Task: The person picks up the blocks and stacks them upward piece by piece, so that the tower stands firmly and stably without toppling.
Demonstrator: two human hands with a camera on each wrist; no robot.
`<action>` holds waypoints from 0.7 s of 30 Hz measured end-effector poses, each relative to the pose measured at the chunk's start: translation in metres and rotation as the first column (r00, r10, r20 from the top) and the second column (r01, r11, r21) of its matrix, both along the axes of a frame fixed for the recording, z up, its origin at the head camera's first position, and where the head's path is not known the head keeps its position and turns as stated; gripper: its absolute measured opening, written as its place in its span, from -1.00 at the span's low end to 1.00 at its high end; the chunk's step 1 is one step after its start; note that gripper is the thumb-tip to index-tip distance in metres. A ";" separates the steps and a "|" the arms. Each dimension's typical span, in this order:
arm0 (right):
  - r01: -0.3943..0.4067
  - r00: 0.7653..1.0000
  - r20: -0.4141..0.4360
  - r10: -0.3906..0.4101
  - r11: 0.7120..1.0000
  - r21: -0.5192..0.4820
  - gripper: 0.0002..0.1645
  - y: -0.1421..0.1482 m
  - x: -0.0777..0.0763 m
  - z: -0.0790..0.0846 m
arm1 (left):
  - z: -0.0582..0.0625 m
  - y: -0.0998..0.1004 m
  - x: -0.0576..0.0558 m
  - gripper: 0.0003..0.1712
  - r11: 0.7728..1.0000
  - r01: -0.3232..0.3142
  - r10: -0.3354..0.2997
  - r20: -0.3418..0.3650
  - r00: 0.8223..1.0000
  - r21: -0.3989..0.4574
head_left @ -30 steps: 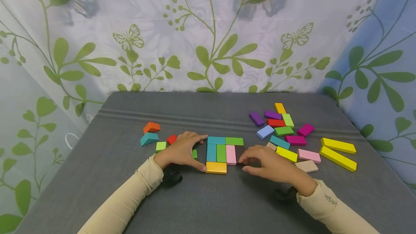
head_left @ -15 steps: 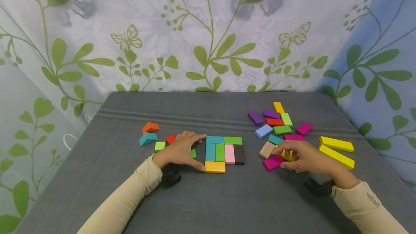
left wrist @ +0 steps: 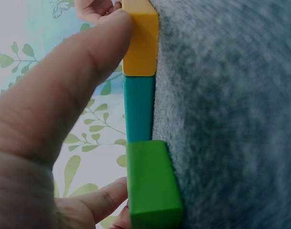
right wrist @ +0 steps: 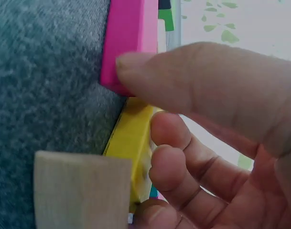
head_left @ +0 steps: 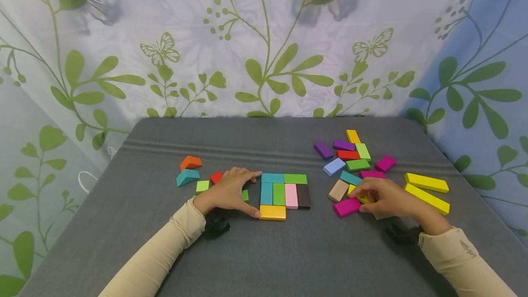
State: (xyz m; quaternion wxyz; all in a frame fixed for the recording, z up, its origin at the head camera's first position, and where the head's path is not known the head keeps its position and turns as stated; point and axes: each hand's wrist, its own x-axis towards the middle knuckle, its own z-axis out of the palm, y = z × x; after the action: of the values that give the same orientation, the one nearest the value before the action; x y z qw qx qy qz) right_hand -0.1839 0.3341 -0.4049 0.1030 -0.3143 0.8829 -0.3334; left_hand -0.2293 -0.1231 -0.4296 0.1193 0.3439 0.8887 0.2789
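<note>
At the near edge of a flat block panel (head_left: 284, 195), toward 7 o'clock, lies an amber block (head_left: 272, 213), touched by the left thumb; the left hand (head_left: 231, 192) spreads wide at 9 o'clock. At 3 o'clock, beside a magenta block (head_left: 345, 207), the right hand (head_left: 385, 200) bends its fingers against a yellow block (right wrist: 128, 131); whether it grips anything, I cannot tell. Farther off, an orange trapezoid block (head_left: 191, 162) lies toward 10 o'clock, a red block (head_left: 348, 155) toward 2, before a leaf-print curtain (head_left: 214, 72).

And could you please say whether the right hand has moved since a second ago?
Yes: in the head view, the right hand has moved rightward, away from the dark brown block.
</note>
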 end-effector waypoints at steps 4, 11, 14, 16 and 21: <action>-0.020 1.000 0.020 0.020 1.000 0.017 -0.69 -0.007 0.005 0.003 | 0.000 0.000 0.000 0.28 1.000 0.000 0.000 -0.001 1.000 -0.003; -0.089 0.996 -0.001 0.089 0.995 -0.036 -0.71 -0.027 0.010 -0.005 | 0.000 0.000 0.000 0.28 1.000 -0.005 0.005 0.004 1.000 -0.013; -0.084 0.996 0.028 0.086 0.995 -0.056 -0.72 -0.035 0.012 -0.008 | 0.000 -0.001 -0.001 0.28 1.000 -0.005 0.005 0.004 1.000 -0.020; -0.085 0.995 0.038 0.088 0.993 -0.082 -0.72 -0.040 0.013 -0.012 | 0.000 0.000 -0.002 0.28 1.000 -0.004 0.004 0.004 1.000 -0.025; -0.115 0.992 0.032 0.121 0.980 -0.161 -0.71 -0.051 0.010 -0.023 | -0.001 0.000 -0.002 0.28 1.000 -0.001 0.001 0.006 1.000 -0.026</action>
State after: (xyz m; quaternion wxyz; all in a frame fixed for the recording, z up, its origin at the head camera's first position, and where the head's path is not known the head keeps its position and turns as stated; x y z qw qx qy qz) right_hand -0.1737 0.2834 -0.4282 0.1157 -0.3663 0.8310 -0.4024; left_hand -0.2317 -0.1228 -0.4304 0.1263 0.3409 0.8920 0.2686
